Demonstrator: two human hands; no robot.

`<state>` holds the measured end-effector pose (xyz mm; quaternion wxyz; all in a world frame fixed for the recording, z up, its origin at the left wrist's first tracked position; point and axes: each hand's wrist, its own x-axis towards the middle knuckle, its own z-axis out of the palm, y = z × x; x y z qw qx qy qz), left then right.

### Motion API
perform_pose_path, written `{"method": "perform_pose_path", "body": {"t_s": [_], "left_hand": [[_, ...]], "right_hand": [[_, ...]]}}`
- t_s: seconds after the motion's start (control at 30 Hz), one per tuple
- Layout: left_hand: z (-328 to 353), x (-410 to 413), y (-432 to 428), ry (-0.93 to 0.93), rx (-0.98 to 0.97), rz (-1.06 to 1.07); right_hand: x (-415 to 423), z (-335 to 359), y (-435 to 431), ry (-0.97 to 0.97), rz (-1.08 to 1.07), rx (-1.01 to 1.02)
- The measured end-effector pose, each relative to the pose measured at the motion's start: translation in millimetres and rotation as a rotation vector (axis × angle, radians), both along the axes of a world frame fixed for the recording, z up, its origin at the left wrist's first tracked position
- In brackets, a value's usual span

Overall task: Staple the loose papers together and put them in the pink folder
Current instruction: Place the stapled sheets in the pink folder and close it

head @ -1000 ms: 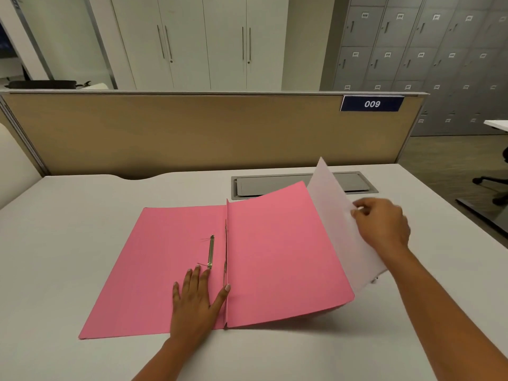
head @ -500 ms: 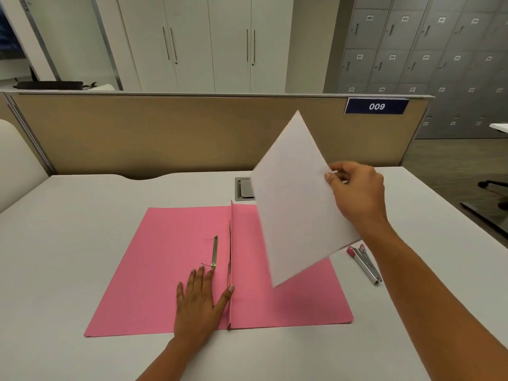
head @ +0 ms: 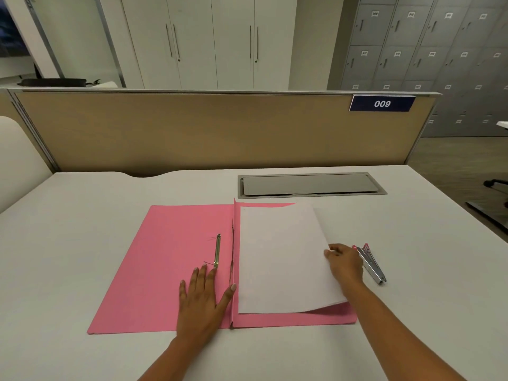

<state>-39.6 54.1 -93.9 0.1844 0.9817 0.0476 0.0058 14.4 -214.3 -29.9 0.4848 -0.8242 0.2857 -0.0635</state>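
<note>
The pink folder lies open and flat on the white tabletop, its spine running away from the person between the two hands. The left hand rests palm down on the folder's left flap, fingers spread wide and pointing away, thumb reaching out to the spine; it holds nothing. Just beyond its fingertips, the metal fastener lies on the same flap, parallel to the spine.

The papers lie on the right flap, between the two hands, with their left edge close along the spine. They cover most of that flap; a strip of pink shows beyond their far edge and along the near edge. Their near right corner curls up slightly off the folder, with a shadow under it.

The right hand is at the right edge of the papers, about halfway along, fingertips on or gripping that edge. The fingers are bent and close together, but whether they pinch the sheets or only press on them cannot be told from this angle.

Just to the right of the right hand, touching or nearly touching its back, the stapler lies on the bare tabletop off the folder, silver with a pink end, angled away from the person toward the left.

Farther out, beyond the right hand and the far edge of the folder, a grey hatch is set into the tabletop. Behind it stands a tan partition with a blue label reading 009.
</note>
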Motion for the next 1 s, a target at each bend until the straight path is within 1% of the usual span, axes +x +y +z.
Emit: {"method": "perform_pose_path", "body": {"t_s": [0.07,0.2,0.27,0.37,0.43,0.5,0.63,0.73,0.9,1.0], "left_hand": [[2,-1,0,-0.002,-0.017,-0.007],[12,2,4,-0.012,-0.15,0.051],[20,11,16,-0.026,-0.142,0.132],[34,25,48,-0.009,-0.132,0.318],[43,30,72,0.053,-0.173,0.449],[48,31,93,0.109,-0.204,0.54],[49,33,122,0.18,-0.197,0.662],[51,34,129,0.182,-0.194,0.691],[53,43,137,0.202,-0.328,0.739],[52,45,146,0.192,-0.405,0.785]], "right_hand": [[1,-7,0,0.021,0.01,0.016],[2,-15,1,0.045,0.042,0.003],[2,-14,1,0.045,0.064,-0.061],[0,-16,0,0.094,0.144,-0.237],[-2,-17,0,0.159,0.186,-0.355],[-3,-18,1,0.194,0.202,-0.395],[-1,-18,3,0.206,0.219,-0.377],[1,-19,4,0.218,0.217,-0.364],[3,-20,1,0.225,0.215,-0.34],[5,-21,-3,0.21,0.198,-0.263]]}}
